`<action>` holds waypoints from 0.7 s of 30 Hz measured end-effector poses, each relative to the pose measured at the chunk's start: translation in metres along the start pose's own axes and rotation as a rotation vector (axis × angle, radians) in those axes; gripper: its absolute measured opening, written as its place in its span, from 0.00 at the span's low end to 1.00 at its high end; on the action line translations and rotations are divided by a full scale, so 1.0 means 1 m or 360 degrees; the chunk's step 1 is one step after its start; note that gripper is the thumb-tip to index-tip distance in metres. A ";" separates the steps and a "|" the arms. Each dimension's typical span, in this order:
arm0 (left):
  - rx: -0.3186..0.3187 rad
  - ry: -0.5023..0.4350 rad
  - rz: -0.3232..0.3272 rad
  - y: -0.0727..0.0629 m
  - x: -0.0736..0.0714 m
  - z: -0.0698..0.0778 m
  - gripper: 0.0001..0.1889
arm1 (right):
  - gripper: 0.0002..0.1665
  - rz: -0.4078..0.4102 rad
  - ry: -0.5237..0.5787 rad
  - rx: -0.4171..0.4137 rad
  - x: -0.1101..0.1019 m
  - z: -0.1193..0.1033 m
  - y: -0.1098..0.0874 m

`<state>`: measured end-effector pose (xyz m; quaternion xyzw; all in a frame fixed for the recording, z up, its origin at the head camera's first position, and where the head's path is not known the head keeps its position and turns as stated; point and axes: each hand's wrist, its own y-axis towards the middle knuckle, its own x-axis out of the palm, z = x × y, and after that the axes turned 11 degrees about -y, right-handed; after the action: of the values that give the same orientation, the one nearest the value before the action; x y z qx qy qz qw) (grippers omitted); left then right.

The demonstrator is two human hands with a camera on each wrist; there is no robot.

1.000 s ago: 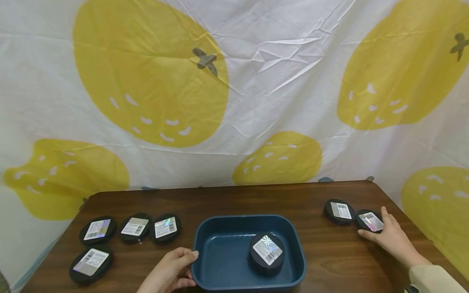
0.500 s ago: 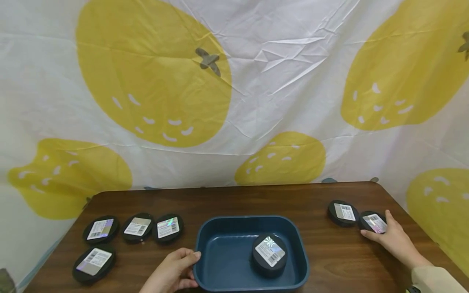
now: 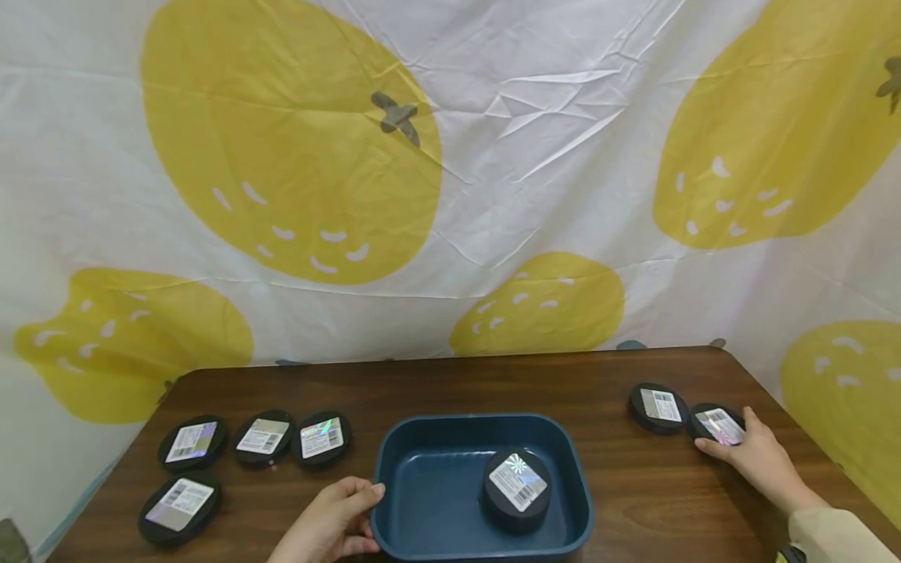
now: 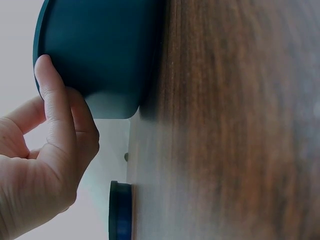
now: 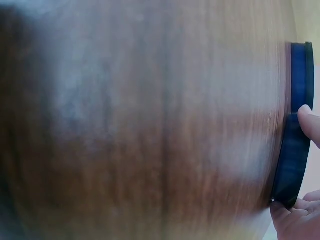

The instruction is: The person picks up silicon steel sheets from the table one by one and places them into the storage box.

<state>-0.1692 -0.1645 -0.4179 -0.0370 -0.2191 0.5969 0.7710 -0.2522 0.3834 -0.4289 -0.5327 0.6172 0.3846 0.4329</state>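
Observation:
My left hand (image 3: 331,520) holds the left rim of a dark blue rectangular tray (image 3: 394,469); in the left wrist view its fingers are at the tray's rim and outer wall. One black disc with a barcode label (image 3: 517,491) lies inside the tray, right of centre. Far to the right, my right hand (image 3: 763,461) grips another labelled black disc (image 3: 718,424) by its sides, thumb at the near left and fingers at the right. A similar black disc (image 3: 658,407) lies directly left of it. In the right wrist view, the gripped disc (image 5: 291,162) is seen edge-on between thumb and fingers.
Several more labelled black discs lie at the left of the brown wooden table (image 3: 450,383), among them a front one (image 3: 179,508) and one nearest the tray (image 3: 321,439). A white cloth with yellow fruit prints (image 3: 549,195) hangs behind the table.
Both hands stay almost where they were, the left on the tray and the right around the disc. The head view shifts slightly.

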 end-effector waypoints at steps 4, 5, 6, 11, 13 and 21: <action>0.0000 -0.0003 0.0000 0.000 0.000 0.000 0.10 | 0.66 0.0017 -0.0037 -0.0001 0.000 0.002 0.001; 0.0002 -0.0004 -0.0001 0.000 0.000 0.000 0.10 | 0.66 0.0017 -0.0041 -0.0003 0.000 0.003 0.001; 0.0002 -0.0004 0.0001 0.000 0.000 0.000 0.10 | 0.66 0.0017 -0.0050 -0.0006 0.000 0.003 0.001; 0.0012 -0.0013 0.0003 0.000 0.001 0.001 0.10 | 0.66 0.0004 -0.0072 -0.0012 -0.002 0.005 0.002; 0.0016 -0.0020 0.0001 0.000 0.000 0.001 0.11 | 0.66 0.0001 -0.0077 -0.0004 -0.002 0.005 0.002; 0.0016 -0.0027 0.0019 -0.001 0.001 0.001 0.12 | 0.67 -0.0026 -0.0041 0.0030 -0.004 0.002 -0.001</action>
<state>-0.1682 -0.1639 -0.4163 -0.0294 -0.2222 0.6029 0.7657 -0.2511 0.3869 -0.4260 -0.5287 0.6107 0.3820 0.4490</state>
